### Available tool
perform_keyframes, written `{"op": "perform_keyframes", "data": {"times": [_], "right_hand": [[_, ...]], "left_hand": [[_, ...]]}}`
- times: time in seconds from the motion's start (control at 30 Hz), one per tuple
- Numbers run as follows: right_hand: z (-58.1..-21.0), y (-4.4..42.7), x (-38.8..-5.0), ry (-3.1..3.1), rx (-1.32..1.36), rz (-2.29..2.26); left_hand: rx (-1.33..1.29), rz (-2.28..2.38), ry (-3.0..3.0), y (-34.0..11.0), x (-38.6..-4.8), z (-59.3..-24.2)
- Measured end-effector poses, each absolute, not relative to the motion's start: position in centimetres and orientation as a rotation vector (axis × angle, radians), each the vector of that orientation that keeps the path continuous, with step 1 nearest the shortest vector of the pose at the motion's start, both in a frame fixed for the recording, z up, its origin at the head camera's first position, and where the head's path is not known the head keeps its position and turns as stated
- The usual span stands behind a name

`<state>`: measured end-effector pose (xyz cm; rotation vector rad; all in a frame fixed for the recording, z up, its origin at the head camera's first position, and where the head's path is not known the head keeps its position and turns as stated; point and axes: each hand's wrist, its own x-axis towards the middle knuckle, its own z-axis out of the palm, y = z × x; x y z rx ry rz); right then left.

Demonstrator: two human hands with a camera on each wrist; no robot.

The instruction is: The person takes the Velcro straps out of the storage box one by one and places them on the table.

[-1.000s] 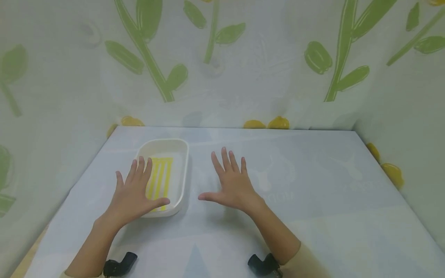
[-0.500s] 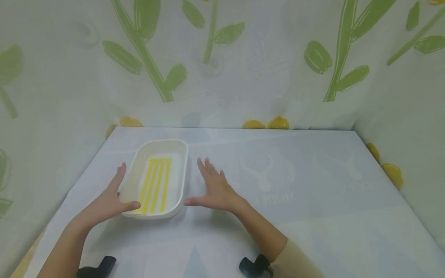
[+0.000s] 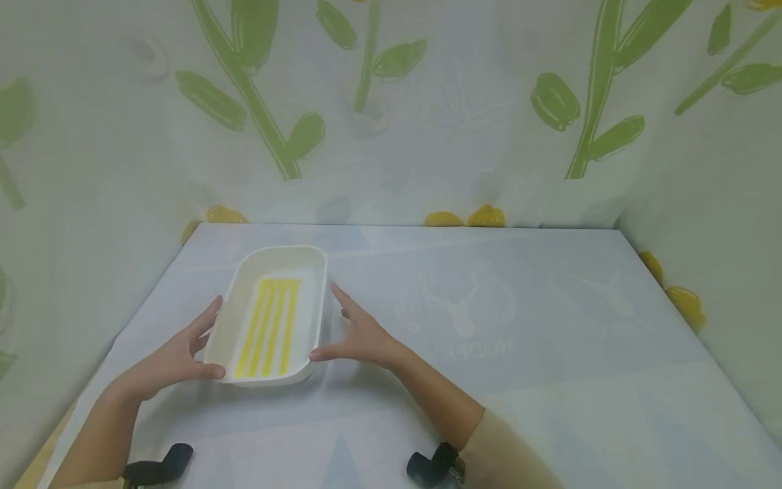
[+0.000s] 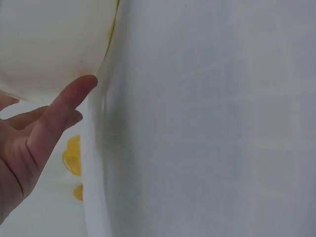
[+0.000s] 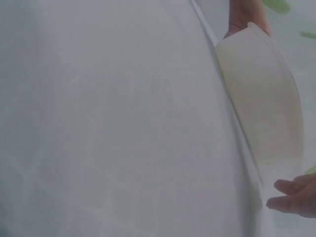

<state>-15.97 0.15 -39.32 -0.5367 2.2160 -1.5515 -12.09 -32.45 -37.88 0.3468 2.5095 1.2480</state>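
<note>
A shallow, smooth white tray, its corners rounded and its floor marked with yellow stripes, sits on the left part of the pale table. The left hand touches its near-left corner with the thumb, fingers extended along that side; the right hand, fingers spread, has its thumb at the near-right rim. Behind hangs a whitish backdrop printed with green leaves.

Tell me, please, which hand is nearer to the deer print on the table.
Right: the right hand is left of the deer print, beside the white tray; the left hand is farther left, across the tray.
</note>
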Motion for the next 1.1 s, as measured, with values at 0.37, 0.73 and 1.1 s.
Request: {"op": "perform_keyframes", "data": {"times": [0.37, 0.73, 1.1], "right_hand": [[-40.3, -1.2, -16.8, 1.941, -0.397, -1.755], [-40.7, -1.1, -16.7, 1.959, -0.356, -1.777], [-41.0, 0.1, -17.0, 1.91, -0.301, -1.808]], "left_hand": [[0.351, 1.355, 2.427, -33.8, -12.9, -39.2], [0.305, 1.351, 2.437, -32.8, -13.1, -39.6], [0.296, 1.369, 2.434, -31.7, -13.3, -39.8]]}}
